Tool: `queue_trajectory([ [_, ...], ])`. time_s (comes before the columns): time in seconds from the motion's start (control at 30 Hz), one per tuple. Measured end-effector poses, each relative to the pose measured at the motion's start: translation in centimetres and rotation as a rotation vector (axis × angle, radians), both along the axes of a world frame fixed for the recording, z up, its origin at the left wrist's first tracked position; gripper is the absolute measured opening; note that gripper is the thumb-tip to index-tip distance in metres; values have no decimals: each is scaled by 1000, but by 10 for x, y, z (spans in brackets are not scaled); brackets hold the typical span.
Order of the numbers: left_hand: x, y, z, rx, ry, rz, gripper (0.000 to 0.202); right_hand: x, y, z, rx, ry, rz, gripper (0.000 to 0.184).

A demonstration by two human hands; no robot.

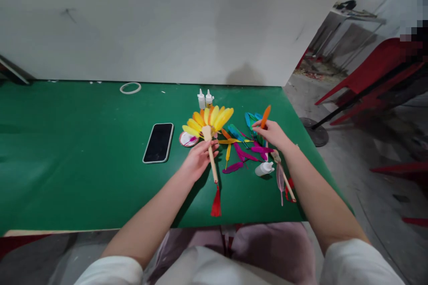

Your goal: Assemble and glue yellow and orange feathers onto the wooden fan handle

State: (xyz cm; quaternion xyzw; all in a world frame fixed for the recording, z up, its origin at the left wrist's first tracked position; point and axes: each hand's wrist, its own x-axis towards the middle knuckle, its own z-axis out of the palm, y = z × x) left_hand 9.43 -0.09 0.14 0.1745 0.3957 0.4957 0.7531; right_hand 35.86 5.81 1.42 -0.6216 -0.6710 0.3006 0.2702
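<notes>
My left hand [199,158] is closed around the wooden handle of a feather fan [209,120]. Yellow and orange feathers spread from the fan's top, and a red tassel [216,202] hangs from its handle end. In my right hand [272,135] an orange feather [265,116] is pinched, its tip pointing up. Loose magenta feathers [245,153] lie on the table between my hands, with some yellow and orange ones. Blue-green feathers [237,132] lie there too, some partly behind my right hand. A white squeeze bottle [264,168] lies tipped below that hand.
A phone [158,143] and a round white-and-pink piece [188,139] lie left of the fan on the green table [83,164]. Two upright squeeze bottles [205,99] stand behind it. Another wooden handle [288,185] lies by my right forearm. Red chairs [371,69] stand at right.
</notes>
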Motion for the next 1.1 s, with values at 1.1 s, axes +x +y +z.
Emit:
queue_trajectory([
  [1.1,-47,-104,13,-172,205,14,27,-78,50,-27,-182,-231,386,14],
])
